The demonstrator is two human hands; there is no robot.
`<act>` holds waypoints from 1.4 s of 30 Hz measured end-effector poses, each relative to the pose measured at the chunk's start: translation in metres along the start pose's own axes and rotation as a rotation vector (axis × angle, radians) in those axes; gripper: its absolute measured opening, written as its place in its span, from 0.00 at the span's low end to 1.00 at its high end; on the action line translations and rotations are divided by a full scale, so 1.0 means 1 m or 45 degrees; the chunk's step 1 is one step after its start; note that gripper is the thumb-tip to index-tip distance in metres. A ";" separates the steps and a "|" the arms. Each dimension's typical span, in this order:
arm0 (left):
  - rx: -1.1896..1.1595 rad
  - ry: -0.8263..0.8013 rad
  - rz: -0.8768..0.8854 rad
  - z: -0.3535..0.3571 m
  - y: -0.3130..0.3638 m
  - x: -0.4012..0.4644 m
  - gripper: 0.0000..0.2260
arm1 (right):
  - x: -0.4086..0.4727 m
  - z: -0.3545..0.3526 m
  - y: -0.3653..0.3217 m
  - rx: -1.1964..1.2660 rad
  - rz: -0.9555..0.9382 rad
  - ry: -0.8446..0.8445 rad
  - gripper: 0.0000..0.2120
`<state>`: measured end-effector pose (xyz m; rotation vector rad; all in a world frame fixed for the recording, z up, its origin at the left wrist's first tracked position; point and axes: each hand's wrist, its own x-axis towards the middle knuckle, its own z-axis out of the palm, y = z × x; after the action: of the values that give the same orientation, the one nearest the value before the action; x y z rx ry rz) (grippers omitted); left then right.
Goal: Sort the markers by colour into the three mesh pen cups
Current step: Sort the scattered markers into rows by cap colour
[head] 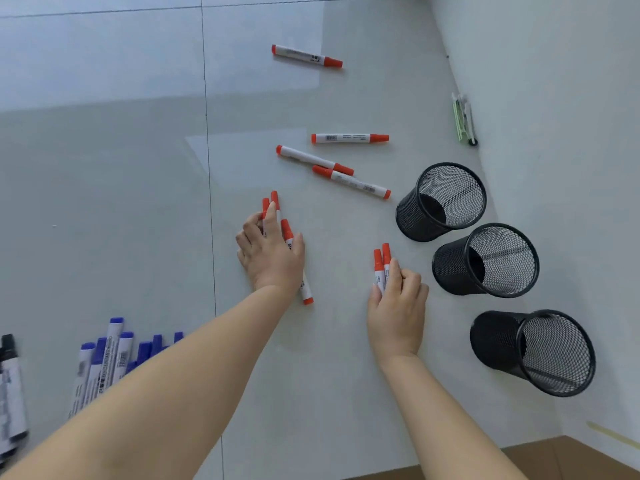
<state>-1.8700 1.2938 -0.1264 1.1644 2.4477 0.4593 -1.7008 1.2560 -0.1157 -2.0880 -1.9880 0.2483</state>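
Sorting is at an early stage: all three mesh cups, the far cup (441, 201), the middle cup (485, 260) and the near cup (533, 352), stand by the wall on the right and show nothing inside (their interiors are only partly visible). The left hand (270, 249) is curled around a bundle of red markers (275, 201), with one more red marker (306, 292) lying under its wrist. The right hand (397, 301) pinches two red markers (381, 263) upright, near the middle cup but not over it. Four red markers lie loose on the floor: the farthest one (307, 56) well apart, one (349, 138) nearer, and a touching pair (314, 160) (351, 181) just beside the far cup. A pile of blue markers (104, 362) sits at lower left, and black markers (10, 393) at the left edge; neither group appears started. Judgement: red is being gathered, nothing is deposited yet.
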 end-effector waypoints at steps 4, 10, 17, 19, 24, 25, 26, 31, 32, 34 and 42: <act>0.072 -0.035 0.068 -0.008 -0.029 -0.037 0.28 | -0.012 0.002 -0.023 0.119 -0.103 -0.102 0.25; 0.069 -0.128 0.201 -0.016 -0.066 -0.109 0.29 | -0.063 0.007 -0.048 0.160 -0.268 -0.219 0.26; 0.108 -0.168 0.215 -0.024 -0.094 -0.143 0.30 | -0.097 0.013 -0.048 0.219 -0.262 -0.487 0.27; 0.083 -0.162 0.198 -0.025 -0.095 -0.146 0.30 | -0.105 0.012 -0.050 0.239 -0.249 -0.534 0.27; 0.038 -0.161 0.183 -0.031 -0.095 -0.146 0.28 | -0.114 0.010 -0.051 0.278 -0.232 -0.576 0.27; 0.018 -0.160 0.166 -0.034 -0.094 -0.145 0.28 | -0.113 0.008 -0.051 0.294 -0.230 -0.575 0.27; -0.013 -0.159 0.143 -0.036 -0.093 -0.144 0.27 | -0.112 0.006 -0.052 0.317 -0.221 -0.568 0.26; -0.275 -0.111 0.079 -0.053 -0.072 -0.119 0.25 | -0.075 -0.018 -0.059 0.425 -0.156 -0.335 0.20; -0.289 -0.094 0.096 -0.056 -0.065 -0.108 0.25 | -0.058 -0.024 -0.058 0.427 -0.147 -0.288 0.19; -0.263 -0.074 0.147 -0.061 -0.048 -0.081 0.24 | -0.017 -0.036 -0.057 0.391 -0.144 -0.239 0.18; -0.040 -0.130 0.327 -0.056 0.022 0.048 0.19 | 0.140 -0.034 -0.067 0.011 -0.393 -0.396 0.15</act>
<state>-1.9100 1.3385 -0.0772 1.4591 2.2068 0.4962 -1.7471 1.3960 -0.0569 -1.7889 -2.4447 0.5468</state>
